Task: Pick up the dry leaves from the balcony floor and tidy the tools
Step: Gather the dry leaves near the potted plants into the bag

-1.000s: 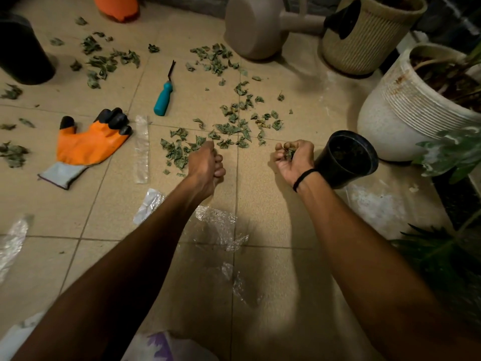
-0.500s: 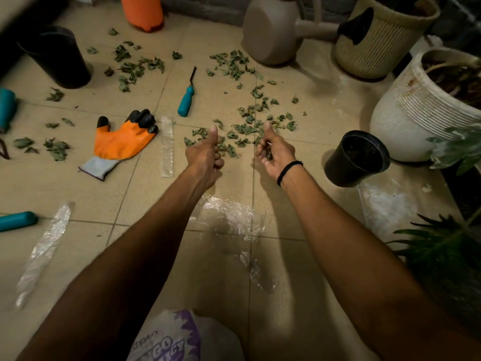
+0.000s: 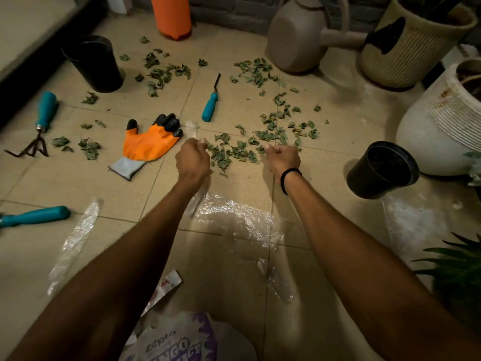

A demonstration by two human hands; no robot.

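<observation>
Both hands reach out over the floor (image 3: 325, 105), at the near edge of the biggest patch of leaves (image 3: 234, 152). The left hand (image 3: 192, 160) is at the left end of the patch and the right hand (image 3: 282, 158) is at the right end, with leaves lying between them. The fingers (image 3: 272, 150) of both hands are curled in tight. I see only the backs of the hands, so I cannot tell if leaves are inside or nothing at all. More leaves lie farther off by the watering can (image 3: 299, 35), by the tall pot (image 3: 93, 63) and near the rake (image 3: 39, 126), so I think most of the picking up is not done. What could go wrong? Dry leaves are light and break easily. If the hands squeeze too hard, the leaves may crumble into tiny bits that are hard to pick up. If the hands are too full or lift too fast, bits may drop out on the way. The small pot (image 3: 382, 170) sits near the right arm, and a bump could knock it over. The clear plastic (image 3: 234, 214) under the arms could stick to an arm and drag leaves about. The glove (image 3: 148, 144) lies just beside the left hand and the fork (image 3: 209, 108) lies close behind the patch — a sweep that is too wide could push them away, and the fork's sharp tip could poke a finger. The tools are spread out, and none looks put away.
</observation>
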